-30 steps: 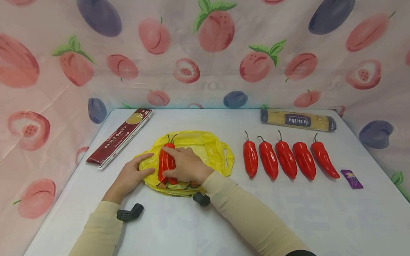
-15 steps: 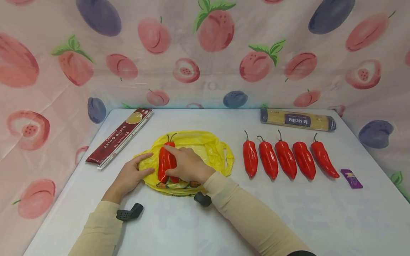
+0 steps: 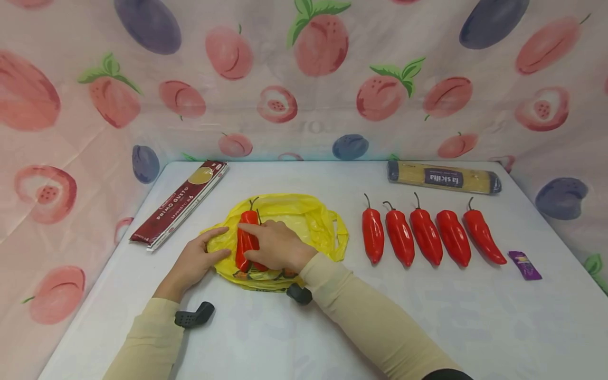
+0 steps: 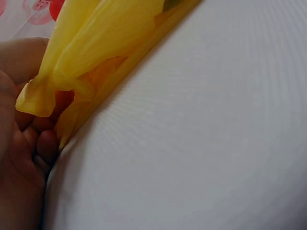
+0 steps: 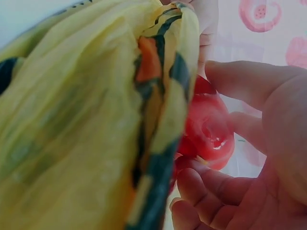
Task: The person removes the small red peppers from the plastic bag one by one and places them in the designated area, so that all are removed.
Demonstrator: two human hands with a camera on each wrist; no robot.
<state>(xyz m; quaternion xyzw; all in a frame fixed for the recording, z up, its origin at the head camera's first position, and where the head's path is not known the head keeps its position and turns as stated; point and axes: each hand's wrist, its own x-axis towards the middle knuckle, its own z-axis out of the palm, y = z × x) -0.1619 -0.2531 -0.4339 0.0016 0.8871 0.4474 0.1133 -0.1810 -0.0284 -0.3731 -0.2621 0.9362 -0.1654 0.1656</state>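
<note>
Sleeves [image 3: 370,316]: tan, on both my arms, coming up from the bottom.
Wrist bits [image 3: 195,316]: small and black, one on each of my wrists.
Table [image 3: 285,343]: white and flat, under everything here.
Left hand [image 3: 190,261]: at the left edge of the yellow bag [image 3: 313,224]. My thumb and pointer are spread apart on it, and my other fingers curl round its edge.
Right hand [image 3: 277,245]: over the bag, with my thumb and pointer gripping the two peppers [image 3: 244,243]. Seen from my right wrist, the other fingers bend in below the red skin.
Two peppers: side by side, stems pointing away from me, the left one's tip a bit higher up. The bag blocks my right wrist view, so I can't be sure if they lie in it or on top.
Bag: crumpled and thin, with a loop handle on its right side.
Purple packet [image 3: 524,265]: small, far over to the right.
Pepper row [image 3: 426,236]: five red ones, near each other, between the bag and the purple packet.
Dark red pack [image 3: 179,206]: spaghetti, lying slanted at the back left.
Pasta bag [image 3: 444,178]: long, at the back right, its words upside down to me.
Cloth [image 3: 228,100]: pink walls with painted fruit.
</note>
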